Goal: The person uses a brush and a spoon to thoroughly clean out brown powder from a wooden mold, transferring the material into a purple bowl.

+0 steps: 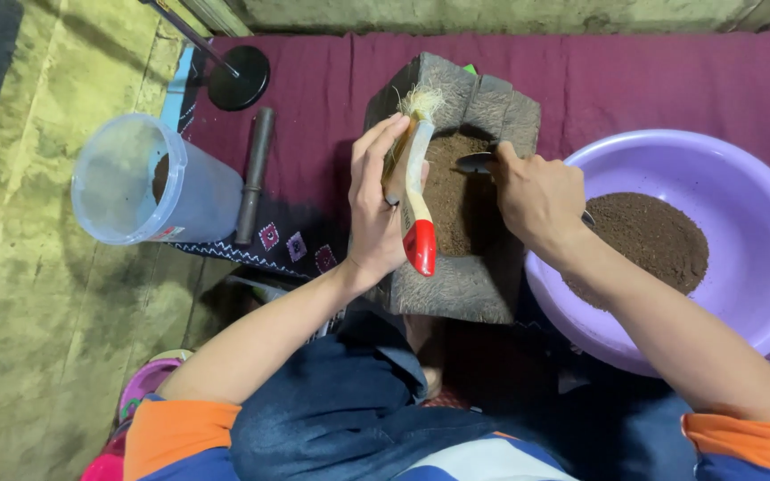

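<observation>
Rough stone mortar [483,289], glossy plastic basin [741,178]

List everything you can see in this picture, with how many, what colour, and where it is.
Carved stone mortar block: one, grey, centre, holding brown powder.
Brush with red handle tip: one, pale with straw bristles, over the mortar.
Metal spoon: one, dark, over the powder.
Plastic basin: one, lilac, right, with brown powder inside.
Clear plastic jug: one, bluish, left, lying on its side.
Metal rod: one, dark grey, beside the jug.
Round disc base: one, black, top left.
Cloth mat: one, maroon, under everything.
Left hand: holds the brush.
Right hand: holds the spoon.
</observation>
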